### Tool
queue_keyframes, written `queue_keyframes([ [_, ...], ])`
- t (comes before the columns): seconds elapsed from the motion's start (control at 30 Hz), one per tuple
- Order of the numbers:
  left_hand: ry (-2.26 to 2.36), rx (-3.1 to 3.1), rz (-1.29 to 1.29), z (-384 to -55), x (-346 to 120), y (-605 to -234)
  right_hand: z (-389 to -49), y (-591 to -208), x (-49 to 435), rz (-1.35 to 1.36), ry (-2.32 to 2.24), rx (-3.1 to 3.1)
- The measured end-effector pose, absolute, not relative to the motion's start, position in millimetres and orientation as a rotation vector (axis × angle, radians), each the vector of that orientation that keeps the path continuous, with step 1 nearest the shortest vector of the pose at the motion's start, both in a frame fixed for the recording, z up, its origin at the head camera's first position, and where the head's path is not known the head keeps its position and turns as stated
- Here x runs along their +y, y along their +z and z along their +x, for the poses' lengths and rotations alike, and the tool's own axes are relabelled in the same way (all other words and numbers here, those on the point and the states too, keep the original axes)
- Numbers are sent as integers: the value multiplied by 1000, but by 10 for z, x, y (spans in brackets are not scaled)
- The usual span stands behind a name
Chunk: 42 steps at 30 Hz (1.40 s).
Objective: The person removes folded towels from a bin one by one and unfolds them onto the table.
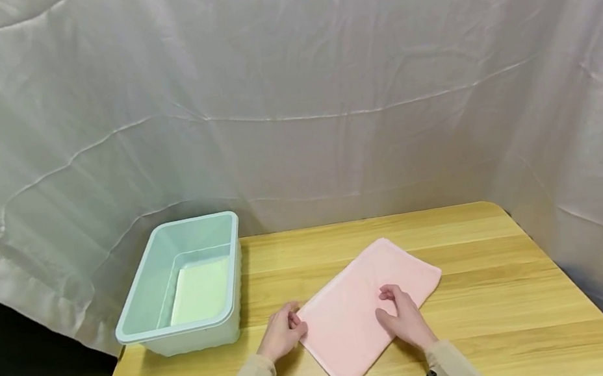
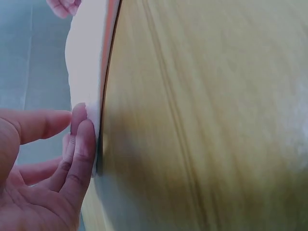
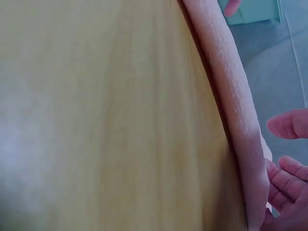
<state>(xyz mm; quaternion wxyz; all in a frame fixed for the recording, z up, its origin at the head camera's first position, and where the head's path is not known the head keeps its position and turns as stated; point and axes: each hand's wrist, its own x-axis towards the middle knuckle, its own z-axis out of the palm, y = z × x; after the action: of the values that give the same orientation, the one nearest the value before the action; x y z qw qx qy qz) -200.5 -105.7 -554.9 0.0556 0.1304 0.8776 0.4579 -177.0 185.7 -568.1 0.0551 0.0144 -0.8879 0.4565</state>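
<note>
A pink folded towel [image 1: 364, 319] lies slanted on the wooden table, its layered edge showing in the left wrist view. At its left corner is my left hand [image 1: 283, 333], the fingertips right at the towel's edge [image 2: 103, 67]. In the left wrist view the thumb stands apart from the fingers of that hand [image 2: 53, 163]. My right hand [image 1: 405, 319] is over the towel's front right side, fingers gently bent. The right wrist view shows its thumb spread away from the fingers [image 3: 286, 180], which are close against the fuzzy towel side [image 3: 231, 82].
A pale green plastic tub [image 1: 235, 277] stands at the table's back left, with a light patch visible on its floor. Grey curtains [image 1: 345, 89] hang behind and beside the wooden table [image 1: 511, 312]. A dark area [image 1: 5, 373] lies beyond the left edge.
</note>
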Motion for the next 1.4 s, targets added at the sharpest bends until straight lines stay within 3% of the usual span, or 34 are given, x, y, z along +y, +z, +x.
queue_keyframes([
  [1.4,1381,2437,243,-1732,-982,-5454,-2170,-5648,1569,132,1454,-2752],
])
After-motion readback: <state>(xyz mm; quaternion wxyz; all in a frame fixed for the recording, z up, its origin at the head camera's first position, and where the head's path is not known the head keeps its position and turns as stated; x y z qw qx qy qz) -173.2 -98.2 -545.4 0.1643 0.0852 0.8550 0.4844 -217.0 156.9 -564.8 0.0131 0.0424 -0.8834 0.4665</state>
